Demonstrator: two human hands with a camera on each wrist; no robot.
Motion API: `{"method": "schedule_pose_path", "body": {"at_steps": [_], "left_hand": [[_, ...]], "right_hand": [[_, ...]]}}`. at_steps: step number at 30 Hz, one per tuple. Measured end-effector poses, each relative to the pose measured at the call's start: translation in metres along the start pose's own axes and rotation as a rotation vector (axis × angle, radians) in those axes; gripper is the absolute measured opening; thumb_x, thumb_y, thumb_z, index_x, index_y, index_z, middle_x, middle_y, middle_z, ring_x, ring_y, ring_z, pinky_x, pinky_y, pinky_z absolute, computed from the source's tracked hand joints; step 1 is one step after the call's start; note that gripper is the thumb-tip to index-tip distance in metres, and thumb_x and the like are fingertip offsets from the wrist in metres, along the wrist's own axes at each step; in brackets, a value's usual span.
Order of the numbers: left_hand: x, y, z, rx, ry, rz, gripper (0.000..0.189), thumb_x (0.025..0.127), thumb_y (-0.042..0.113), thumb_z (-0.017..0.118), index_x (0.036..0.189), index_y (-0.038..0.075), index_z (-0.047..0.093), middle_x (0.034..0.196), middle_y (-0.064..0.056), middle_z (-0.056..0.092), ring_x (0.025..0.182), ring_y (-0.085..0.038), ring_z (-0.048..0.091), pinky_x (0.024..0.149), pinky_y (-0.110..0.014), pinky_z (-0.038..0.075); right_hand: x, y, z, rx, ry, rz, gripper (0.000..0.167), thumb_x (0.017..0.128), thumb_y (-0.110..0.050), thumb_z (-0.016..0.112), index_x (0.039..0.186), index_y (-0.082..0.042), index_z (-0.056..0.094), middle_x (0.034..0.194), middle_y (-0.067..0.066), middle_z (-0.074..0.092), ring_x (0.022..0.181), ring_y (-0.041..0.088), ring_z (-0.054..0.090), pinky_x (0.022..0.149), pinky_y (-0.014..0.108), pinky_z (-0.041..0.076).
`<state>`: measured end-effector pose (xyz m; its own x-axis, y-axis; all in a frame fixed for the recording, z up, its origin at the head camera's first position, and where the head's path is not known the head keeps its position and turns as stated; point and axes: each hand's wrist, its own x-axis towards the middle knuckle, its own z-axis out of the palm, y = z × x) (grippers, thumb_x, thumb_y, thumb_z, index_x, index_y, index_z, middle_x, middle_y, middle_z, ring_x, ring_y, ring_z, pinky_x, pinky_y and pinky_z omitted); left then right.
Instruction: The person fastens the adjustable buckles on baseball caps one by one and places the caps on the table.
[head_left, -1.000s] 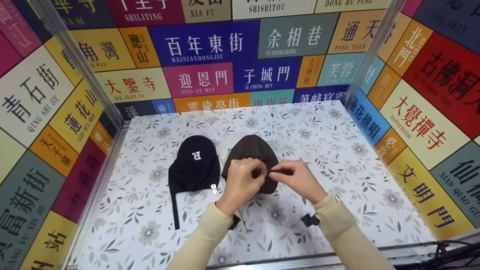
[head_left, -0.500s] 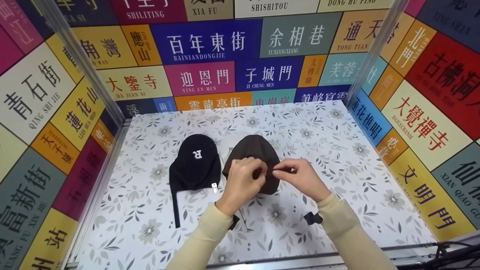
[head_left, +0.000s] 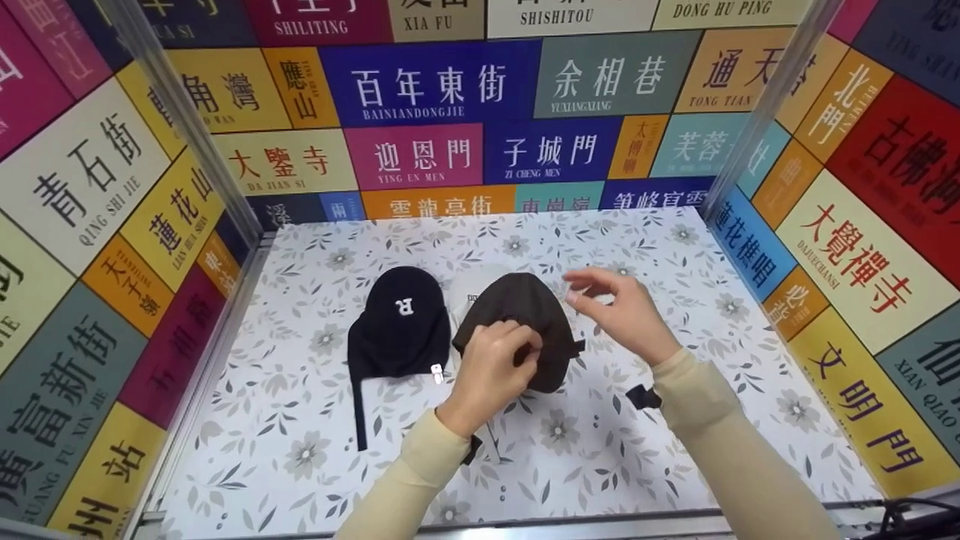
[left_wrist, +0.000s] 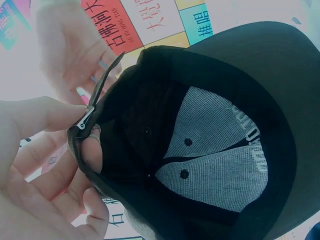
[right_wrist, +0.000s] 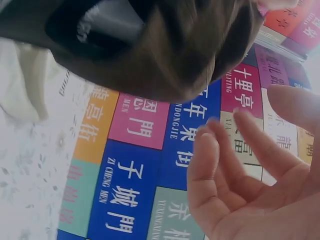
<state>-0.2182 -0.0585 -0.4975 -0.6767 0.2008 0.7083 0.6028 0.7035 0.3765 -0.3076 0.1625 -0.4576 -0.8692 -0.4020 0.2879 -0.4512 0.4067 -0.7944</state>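
My left hand holds a dark brown baseball cap above the table. In the left wrist view its thumb and fingers pinch the back strap at a small metal buckle. The strap's loose end sticks out past the buckle. The cap's inside faces that camera, showing grey mesh lining and a dark sweatband. My right hand is off to the right of the cap, fingers spread and holding nothing. In the right wrist view, a gap separates this hand from the cap.
A black cap with a white R lies left of the brown one, its strap trailing toward the front and a silver buckle at its edge. A white cap is partly hidden behind the brown cap. Sign-printed panels enclose the floral-patterned table.
My right hand has let go of the strap and moved up and right, its fingers opening. The strap end now shows at the cap's right side. My left hand keeps its pinch.
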Motion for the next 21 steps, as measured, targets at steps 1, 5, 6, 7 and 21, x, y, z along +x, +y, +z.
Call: {"method": "schedule_pose_path", "body": {"at_steps": [1,5,6,7,21], "left_hand": [[-0.001,0.0,-0.001,0.0,-0.007,0.004,0.016,0.075,0.006,0.078,0.084,0.017,0.07,0.082,0.006,0.064,0.076,-0.016,0.061,0.067,-0.032,0.041],[-0.004,0.001,-0.002,0.005,-0.035,0.029,0.018,0.075,0.004,0.078,0.083,0.017,0.069,0.08,0.007,0.063,0.074,-0.015,0.06,0.066,-0.032,0.041],[-0.005,0.002,-0.002,0.009,-0.044,0.038,0.018,0.074,0.004,0.079,0.082,0.017,0.069,0.08,0.007,0.062,0.074,-0.015,0.06,0.066,-0.032,0.041],[-0.006,0.002,-0.001,0.014,-0.056,0.047,0.019,0.074,0.004,0.079,0.082,0.018,0.069,0.08,0.007,0.062,0.075,-0.014,0.059,0.067,-0.031,0.041],[-0.017,0.004,-0.002,0.086,-0.09,0.119,0.019,0.075,0.004,0.078,0.081,0.018,0.068,0.085,0.008,0.058,0.08,-0.015,0.055,0.067,-0.029,0.038]], "right_hand": [[0.004,-0.002,-0.001,-0.02,-0.001,0.008,0.036,0.094,-0.033,0.072,0.128,-0.024,0.069,0.117,-0.002,0.069,0.1,0.019,0.064,0.074,0.039,0.054],[0.022,-0.008,-0.001,-0.075,-0.064,0.039,0.048,0.093,-0.041,0.071,0.139,-0.03,0.06,0.131,-0.002,0.062,0.111,0.022,0.062,0.084,0.045,0.053],[0.026,-0.01,0.0,-0.086,-0.089,0.049,0.052,0.092,-0.045,0.071,0.141,-0.031,0.058,0.133,-0.001,0.061,0.112,0.023,0.062,0.085,0.046,0.053],[0.03,-0.011,0.001,-0.098,-0.117,0.06,0.055,0.091,-0.048,0.071,0.142,-0.033,0.055,0.135,0.0,0.06,0.114,0.024,0.061,0.085,0.047,0.053],[0.045,-0.009,0.034,-0.202,-0.354,0.02,0.023,0.09,-0.04,0.074,0.1,-0.02,0.069,0.089,0.0,0.066,0.08,0.02,0.06,0.072,0.038,0.048]]}}
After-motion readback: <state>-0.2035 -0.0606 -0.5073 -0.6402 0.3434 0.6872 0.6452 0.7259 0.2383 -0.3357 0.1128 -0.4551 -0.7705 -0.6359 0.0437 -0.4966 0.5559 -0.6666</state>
